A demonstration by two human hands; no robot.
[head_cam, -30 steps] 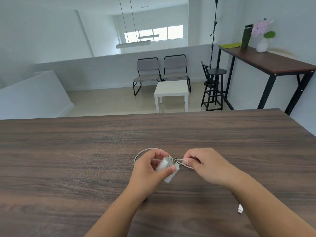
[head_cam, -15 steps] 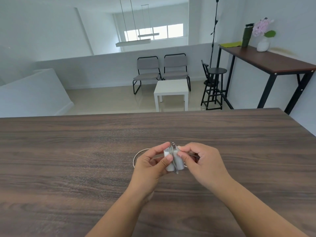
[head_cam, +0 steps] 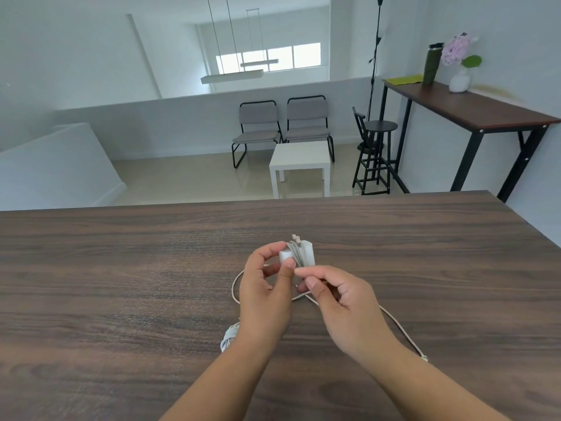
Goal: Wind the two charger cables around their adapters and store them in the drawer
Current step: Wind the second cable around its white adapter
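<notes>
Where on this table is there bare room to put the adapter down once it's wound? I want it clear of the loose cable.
The table is bare across its left half, along the far edge, and at the far right. It is crowded near the middle: the left hand holds the adapter, the right hand pinches the cable trailing right, and a wound bundle lies by the left wrist.

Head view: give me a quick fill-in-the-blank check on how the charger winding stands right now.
1. The left hand holds the white ____ above the wooden table.
2. The right hand pinches the loose ____.
3. A second wound bundle lies on the table, partly hidden behind the ____ wrist.
4. The cable's free end lies beside the ____ forearm.

Missing words: adapter; cable; left; right
</notes>
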